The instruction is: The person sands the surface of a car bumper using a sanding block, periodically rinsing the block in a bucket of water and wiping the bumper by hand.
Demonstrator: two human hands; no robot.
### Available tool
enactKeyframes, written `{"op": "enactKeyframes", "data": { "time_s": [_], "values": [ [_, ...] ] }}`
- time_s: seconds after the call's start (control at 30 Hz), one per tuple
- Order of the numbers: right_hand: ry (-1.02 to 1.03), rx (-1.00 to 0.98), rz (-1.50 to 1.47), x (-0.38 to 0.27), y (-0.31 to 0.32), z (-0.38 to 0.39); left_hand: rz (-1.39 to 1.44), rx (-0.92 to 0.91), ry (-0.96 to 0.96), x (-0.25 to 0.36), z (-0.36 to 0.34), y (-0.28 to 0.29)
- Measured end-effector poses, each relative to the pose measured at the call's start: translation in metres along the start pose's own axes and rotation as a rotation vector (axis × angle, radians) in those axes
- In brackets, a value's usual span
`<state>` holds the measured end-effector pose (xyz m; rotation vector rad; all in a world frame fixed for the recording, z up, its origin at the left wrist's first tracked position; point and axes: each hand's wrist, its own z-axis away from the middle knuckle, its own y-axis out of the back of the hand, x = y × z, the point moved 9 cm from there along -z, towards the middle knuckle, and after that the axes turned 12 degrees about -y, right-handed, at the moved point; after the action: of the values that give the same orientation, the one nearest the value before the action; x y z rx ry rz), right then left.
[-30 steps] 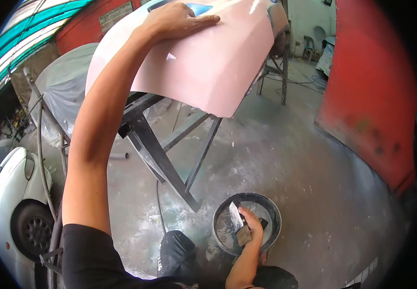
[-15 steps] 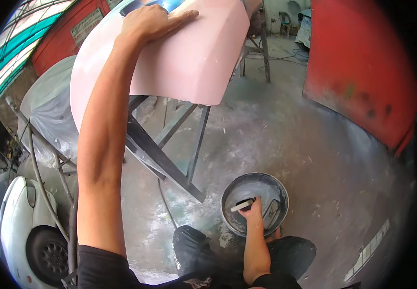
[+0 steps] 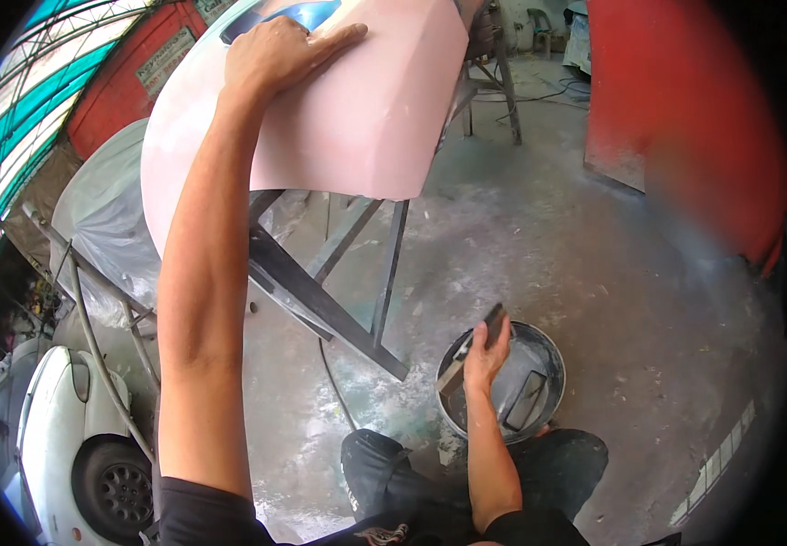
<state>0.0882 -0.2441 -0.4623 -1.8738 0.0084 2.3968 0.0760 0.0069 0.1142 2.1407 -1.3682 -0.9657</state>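
Note:
My left hand [image 3: 275,56] lies on top of a pink-coated curved body panel, probably a car bumper [image 3: 348,127]. Its thumb stretches out to the right and the fingers lie over the surface, gripping nothing. Beside the fingertips shows a blue patch [image 3: 310,15] on the panel. Low on the right, my right hand [image 3: 484,359] is closed on a dark, flat sanding block [image 3: 454,375], raised over a round black basin [image 3: 559,400] on the floor. Greyish water seems to fill the basin, and a second dark rectangular block [image 3: 525,400] lies in it.
Dark metal stand legs [image 3: 321,305] hold up the panel. A large red panel [image 3: 685,118] stands to the right. On the left are a pole frame [image 3: 93,318], a plastic-covered panel [image 3: 107,214] and a white car [image 3: 70,437]. A cable [image 3: 334,391] crosses the floor.
My right hand has lifted and tilted the block up from inside the basin. My left hand stays on the panel. The view has shifted slightly.

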Motion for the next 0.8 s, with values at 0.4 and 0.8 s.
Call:
{"op": "enactKeyframes", "data": {
  "time_s": [0.4, 0.8],
  "values": [
    [1.147, 0.078, -0.050, -0.256, -0.094, 0.123, 0.075, -0.019, 0.006, 0.008, 0.000, -0.003],
    [1.217, 0.196, 0.094, -0.275, -0.100, 0.128, 0.022, -0.032, -0.049, 0.013, 0.004, -0.020]
  ]
}}
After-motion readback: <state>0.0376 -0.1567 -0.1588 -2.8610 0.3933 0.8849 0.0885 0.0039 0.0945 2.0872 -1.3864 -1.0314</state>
